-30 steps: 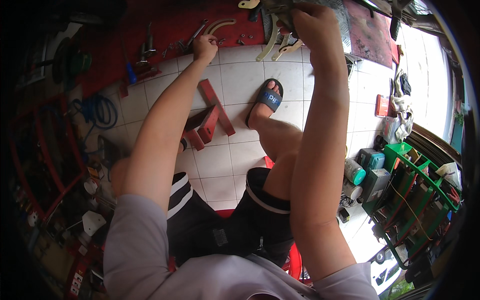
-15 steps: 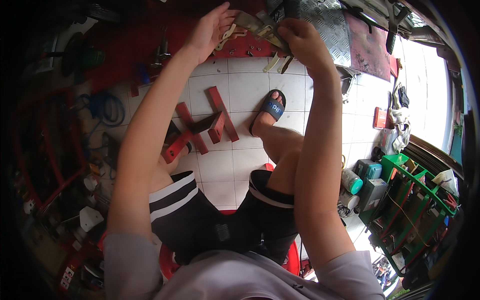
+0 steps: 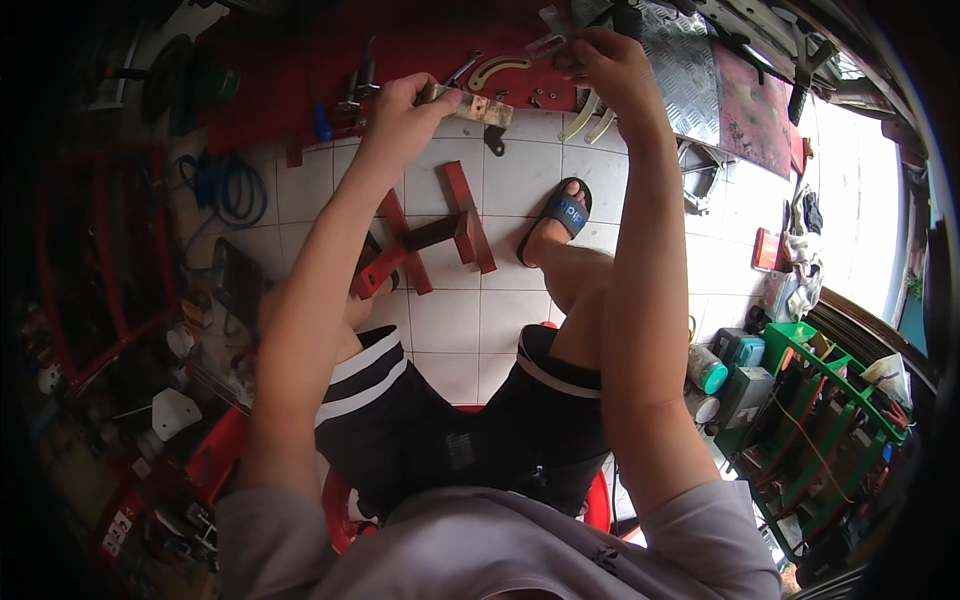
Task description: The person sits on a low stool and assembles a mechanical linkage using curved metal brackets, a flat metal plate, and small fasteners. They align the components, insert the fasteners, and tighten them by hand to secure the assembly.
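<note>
My left hand (image 3: 408, 112) pinches one end of a flat, worn metal plate (image 3: 485, 108), held over the near edge of a red workbench (image 3: 280, 65). A small dark tab with a hole (image 3: 495, 142) hangs below the plate's far end. Farther right, my right hand (image 3: 612, 68) is closed on a thin slotted metal bracket (image 3: 547, 42), its fingertips partly hidden. Between the hands a curved slotted metal strip (image 3: 497, 66) and a wrench (image 3: 464, 68) lie on the bench, with several small nuts (image 3: 539, 96). Beside my right wrist, pale curved strips (image 3: 579, 118) overhang the bench edge.
A red metal stand (image 3: 420, 235) is on the tiled floor (image 3: 440, 330) before my legs, near my sandalled foot (image 3: 562, 210). Blue hose (image 3: 235, 190) lies coiled at left. A green rack (image 3: 790, 420) of tools stands at right. Ridged metal sheet (image 3: 675, 70) covers the bench's right part.
My hands have moved apart. The left one has come down toward me with the metal plate, while the right keeps the slotted bracket above the bench. The curved strip and wrench now show between them.
</note>
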{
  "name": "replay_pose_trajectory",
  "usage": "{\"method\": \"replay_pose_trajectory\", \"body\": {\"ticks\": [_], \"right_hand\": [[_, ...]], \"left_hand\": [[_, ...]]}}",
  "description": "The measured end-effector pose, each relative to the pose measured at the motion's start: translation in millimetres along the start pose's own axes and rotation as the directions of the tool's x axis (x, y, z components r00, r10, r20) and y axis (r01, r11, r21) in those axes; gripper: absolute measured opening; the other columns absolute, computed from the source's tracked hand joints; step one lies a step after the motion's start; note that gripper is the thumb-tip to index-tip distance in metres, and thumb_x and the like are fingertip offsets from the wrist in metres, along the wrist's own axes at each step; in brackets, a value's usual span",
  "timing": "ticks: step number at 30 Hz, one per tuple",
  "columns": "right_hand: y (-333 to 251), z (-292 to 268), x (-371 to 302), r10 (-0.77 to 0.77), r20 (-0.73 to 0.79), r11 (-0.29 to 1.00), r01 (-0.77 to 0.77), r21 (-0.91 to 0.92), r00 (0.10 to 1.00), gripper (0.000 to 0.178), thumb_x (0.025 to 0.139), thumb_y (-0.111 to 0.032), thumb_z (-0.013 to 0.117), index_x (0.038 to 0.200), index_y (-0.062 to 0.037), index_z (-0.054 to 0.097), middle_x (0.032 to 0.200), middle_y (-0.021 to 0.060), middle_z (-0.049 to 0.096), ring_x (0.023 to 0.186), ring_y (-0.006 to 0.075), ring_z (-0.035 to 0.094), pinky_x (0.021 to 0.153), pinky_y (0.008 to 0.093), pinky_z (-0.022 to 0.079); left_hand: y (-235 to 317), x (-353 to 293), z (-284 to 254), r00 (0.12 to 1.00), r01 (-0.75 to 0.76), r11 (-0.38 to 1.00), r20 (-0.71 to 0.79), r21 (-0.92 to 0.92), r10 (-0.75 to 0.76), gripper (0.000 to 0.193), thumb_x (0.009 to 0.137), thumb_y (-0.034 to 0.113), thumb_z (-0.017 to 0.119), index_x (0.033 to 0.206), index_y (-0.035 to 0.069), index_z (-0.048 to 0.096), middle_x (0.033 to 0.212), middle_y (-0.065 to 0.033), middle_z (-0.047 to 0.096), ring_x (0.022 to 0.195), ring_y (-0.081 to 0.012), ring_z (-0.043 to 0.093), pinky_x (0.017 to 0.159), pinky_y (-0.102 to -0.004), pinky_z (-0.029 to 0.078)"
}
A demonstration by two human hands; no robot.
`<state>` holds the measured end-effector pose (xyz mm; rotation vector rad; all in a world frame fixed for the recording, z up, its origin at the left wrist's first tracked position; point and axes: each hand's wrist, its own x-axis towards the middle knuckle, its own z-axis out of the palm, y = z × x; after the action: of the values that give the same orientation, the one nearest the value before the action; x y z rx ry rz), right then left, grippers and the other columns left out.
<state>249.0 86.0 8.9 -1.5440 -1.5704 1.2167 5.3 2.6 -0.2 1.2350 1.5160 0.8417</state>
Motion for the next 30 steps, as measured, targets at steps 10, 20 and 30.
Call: {"method": "replay_pose_trajectory", "body": {"ticks": [10,20,30], "right_hand": [[-0.1,33.0,2.2,0.004,0.037,0.9,0.013,-0.435,0.999,0.03,0.079,-0.029,0.059,0.099,-0.0147,0.076,0.08,0.0139,0.072,0.08,0.0287,0.071,0.081,0.0375,0.054],[-16.6,91.6,-21.5,0.101,0.23,0.912,0.003,-0.411,0.968,0.028,0.076,-0.015,0.059,0.099,-0.0079,0.074,0.073,0.0136,0.071,0.077,0.0271,0.072,0.078,0.0366,0.056],[-23.0,70.9,-19.9,0.245,0.325,0.832,-0.026,-0.555,0.914,0.026,0.078,-0.011,0.057,0.098,-0.0057,0.073,0.071,0.011,0.071,0.07,0.0215,0.071,0.071,0.0342,0.055]], "left_hand": [[-21.5,7.6,-58.7,0.992,-0.064,0.669,-0.029,0.74,0.126,0.017,0.078,0.019,0.07,0.083,0.003,0.07,0.075,-0.0162,0.069,0.073,-0.0353,0.068,0.068,-0.0426,0.055],[-92.0,50.8,-108.7,0.945,0.145,0.962,-0.321,0.23,-0.066,0.02,0.084,0.025,0.069,0.088,0.006,0.071,0.072,-0.0074,0.068,0.064,-0.0205,0.066,0.059,-0.0351,0.051],[-169.2,102.6,-39.6,0.605,0.465,0.542,-0.196,-0.7,-0.772,0.019,0.091,0.021,0.062,0.11,0.017,0.058,0.108,-0.0032,0.054,0.096,-0.0168,0.05,0.08,-0.0382,0.039]]}}
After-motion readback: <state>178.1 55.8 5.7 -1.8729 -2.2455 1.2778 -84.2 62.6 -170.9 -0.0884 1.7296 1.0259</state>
